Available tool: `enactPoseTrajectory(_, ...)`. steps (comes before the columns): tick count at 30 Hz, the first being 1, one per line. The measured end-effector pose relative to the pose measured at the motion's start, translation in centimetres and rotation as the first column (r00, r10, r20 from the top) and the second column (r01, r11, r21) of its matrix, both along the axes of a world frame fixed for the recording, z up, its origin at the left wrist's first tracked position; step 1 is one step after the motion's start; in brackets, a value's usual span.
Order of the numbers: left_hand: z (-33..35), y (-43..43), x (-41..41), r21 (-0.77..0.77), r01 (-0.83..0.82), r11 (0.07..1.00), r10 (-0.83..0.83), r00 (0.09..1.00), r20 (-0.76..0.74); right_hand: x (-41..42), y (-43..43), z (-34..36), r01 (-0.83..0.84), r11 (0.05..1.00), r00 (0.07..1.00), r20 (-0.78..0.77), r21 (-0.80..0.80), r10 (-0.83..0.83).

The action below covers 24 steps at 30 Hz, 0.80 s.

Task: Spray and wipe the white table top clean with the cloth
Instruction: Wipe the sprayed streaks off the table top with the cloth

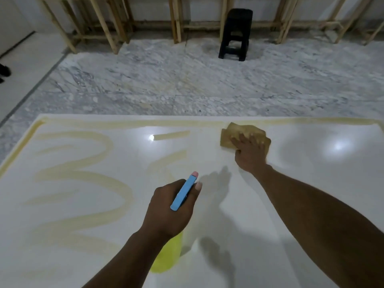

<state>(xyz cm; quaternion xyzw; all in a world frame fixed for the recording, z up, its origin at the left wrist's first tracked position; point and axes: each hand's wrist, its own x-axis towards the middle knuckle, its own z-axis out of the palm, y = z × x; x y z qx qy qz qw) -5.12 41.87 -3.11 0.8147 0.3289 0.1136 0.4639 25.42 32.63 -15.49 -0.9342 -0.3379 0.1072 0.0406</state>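
Fingers [242,140] of the right hand [250,154] lie spread flat, pressing a tan cloth [228,138] near the far edge of the white tabletop [311,183]. The cloth looks soft, limp and light, probably best pinned under the palm. The left hand [170,208] grips the spray bottle [184,192].

On the surface [311,183], the cloth [234,133] lies low near the far edge, right of the middle. The right grip [250,154] rests on it with fingers spread, and its forearm runs back toward the near right corner, barring that diagonal. Near the middle of the near edge, the left grip [170,208] wraps round the spray bottle [168,254], which rises as the tallest obstacle; whether it touches the surface cannot be told. Between the two arms a wedge of room opens. The left half is passable, with only flat yellow streaks [83,175] on it, as is the far right corner. Beyond the far edge the floor [166,80] is open up to a black stool [235,34], well apart.
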Motion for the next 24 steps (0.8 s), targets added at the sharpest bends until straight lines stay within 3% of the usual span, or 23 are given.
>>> enactPoseTrajectory(4,-0.6,-1.0,-1.9,0.003,-0.014,1.000,0.014,0.999,-0.032,-4.6,-3.7,0.0,-0.025,0.997,0.997,-0.078,0.068,0.031)
enactPoseTrajectory(11,0.9,-5.4,-8.8,0.037,-0.005,0.999,0.007,0.998,-0.058,-18.6,-13.2,-0.5,0.004,0.992,0.997,-0.074,0.124,0.006)
enactPoseTrajectory(21,2.9,-13.6,-24.3,0.017,-0.043,0.999,0.044,0.997,-0.070,-39.7,-25.8,-0.4,-0.020,0.995,0.998,0.054,0.096,0.015)
enactPoseTrajectory(24,4.7,-14.2,-26.3,0.051,0.001,0.999,0.003,0.997,-0.074,-40.1,-26.4,2.5,0.038,0.986,0.996,-0.084,0.163,-0.024)
